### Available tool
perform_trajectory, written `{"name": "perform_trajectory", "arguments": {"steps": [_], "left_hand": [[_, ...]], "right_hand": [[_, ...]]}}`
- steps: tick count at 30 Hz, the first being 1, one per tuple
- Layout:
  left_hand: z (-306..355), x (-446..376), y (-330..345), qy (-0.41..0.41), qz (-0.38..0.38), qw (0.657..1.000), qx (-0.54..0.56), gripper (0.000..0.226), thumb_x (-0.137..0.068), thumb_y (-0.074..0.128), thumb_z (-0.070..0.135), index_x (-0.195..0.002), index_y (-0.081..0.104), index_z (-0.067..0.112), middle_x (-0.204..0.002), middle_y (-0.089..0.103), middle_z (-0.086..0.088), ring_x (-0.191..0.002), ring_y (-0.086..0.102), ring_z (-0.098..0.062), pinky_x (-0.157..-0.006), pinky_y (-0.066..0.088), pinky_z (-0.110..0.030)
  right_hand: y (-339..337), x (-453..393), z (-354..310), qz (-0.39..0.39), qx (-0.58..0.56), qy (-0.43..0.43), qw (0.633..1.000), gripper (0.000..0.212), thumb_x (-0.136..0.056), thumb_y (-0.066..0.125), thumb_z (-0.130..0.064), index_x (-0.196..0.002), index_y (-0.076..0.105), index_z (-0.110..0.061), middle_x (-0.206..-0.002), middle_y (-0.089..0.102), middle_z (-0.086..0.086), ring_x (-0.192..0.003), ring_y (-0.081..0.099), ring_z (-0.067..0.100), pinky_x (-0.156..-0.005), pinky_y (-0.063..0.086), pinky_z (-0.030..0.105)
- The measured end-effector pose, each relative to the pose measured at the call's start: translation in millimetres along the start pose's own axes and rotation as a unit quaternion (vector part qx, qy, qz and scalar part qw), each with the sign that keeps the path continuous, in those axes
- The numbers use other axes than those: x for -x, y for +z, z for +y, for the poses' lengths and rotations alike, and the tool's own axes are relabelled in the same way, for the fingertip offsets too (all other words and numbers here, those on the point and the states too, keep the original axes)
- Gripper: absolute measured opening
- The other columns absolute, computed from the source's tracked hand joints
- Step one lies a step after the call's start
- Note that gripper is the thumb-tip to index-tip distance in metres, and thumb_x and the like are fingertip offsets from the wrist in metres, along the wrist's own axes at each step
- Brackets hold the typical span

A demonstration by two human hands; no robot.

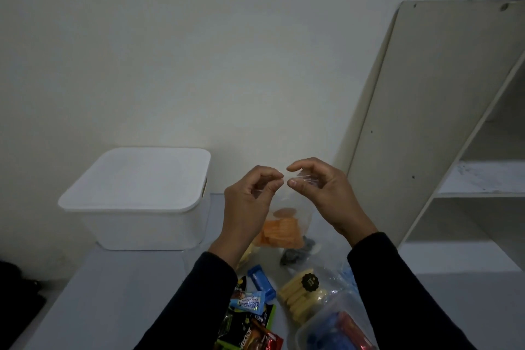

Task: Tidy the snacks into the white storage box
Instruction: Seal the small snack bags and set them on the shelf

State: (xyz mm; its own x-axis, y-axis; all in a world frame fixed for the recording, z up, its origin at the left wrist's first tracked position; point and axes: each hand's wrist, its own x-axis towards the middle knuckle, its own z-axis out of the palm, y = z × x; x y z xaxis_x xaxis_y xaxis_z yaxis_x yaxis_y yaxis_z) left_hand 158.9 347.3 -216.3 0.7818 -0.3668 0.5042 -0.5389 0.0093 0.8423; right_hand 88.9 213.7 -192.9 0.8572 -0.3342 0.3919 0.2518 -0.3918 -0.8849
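White plastic storage box (136, 202) with its lid on sits on a pale table (113, 293) against the wall. Right of the box, both hands hold up a clear plastic bag of orange crackers (281, 231): the left hand (250, 202) and right hand (321, 193) each pinch its top edge between thumb and curled fingers. Below the bag, wrapped snacks (252, 318) lie on the table.

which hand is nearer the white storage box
Left. The left hand pinches the top of the clear bag of orange crackers just right of the white storage box. The right hand pinches the bag's other corner, farther right.
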Motion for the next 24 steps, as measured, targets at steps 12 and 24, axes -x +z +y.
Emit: {"name": "perform_trajectory", "arguments": {"steps": [12,24], "left_hand": [[-3.9,-1.6,-20.8,-0.025,0.044,0.998,0.034,0.024,-0.084,0.068,0.013,-0.073,0.062,0.033,-0.072,0.065,0.018,-0.064,0.056,0.005,-0.061,0.043,-0.006],[-61.8,-14.1,-26.0,-0.009,-0.104,0.994,-0.017,0.036,-0.085,0.061,-0.004,-0.097,0.065,0.03,-0.108,0.059,0.005,-0.084,0.064,-0.002,-0.077,0.047,-0.005]], "right_hand": [[18.9,12.6,-8.8,-0.037,0.059,-0.005,0.998,0.046,-0.08,0.073,-0.011,-0.109,0.057,-0.044,-0.094,0.066,-0.008,-0.079,0.062,0.005,-0.068,0.048,0.017],[35.4,-15.2,39.9,0.029,0.075,0.089,0.993,0.027,-0.081,0.065,0.005,-0.083,0.073,-0.02,-0.08,0.069,-0.005,-0.073,0.064,0.006,-0.07,0.05,0.008]]}}
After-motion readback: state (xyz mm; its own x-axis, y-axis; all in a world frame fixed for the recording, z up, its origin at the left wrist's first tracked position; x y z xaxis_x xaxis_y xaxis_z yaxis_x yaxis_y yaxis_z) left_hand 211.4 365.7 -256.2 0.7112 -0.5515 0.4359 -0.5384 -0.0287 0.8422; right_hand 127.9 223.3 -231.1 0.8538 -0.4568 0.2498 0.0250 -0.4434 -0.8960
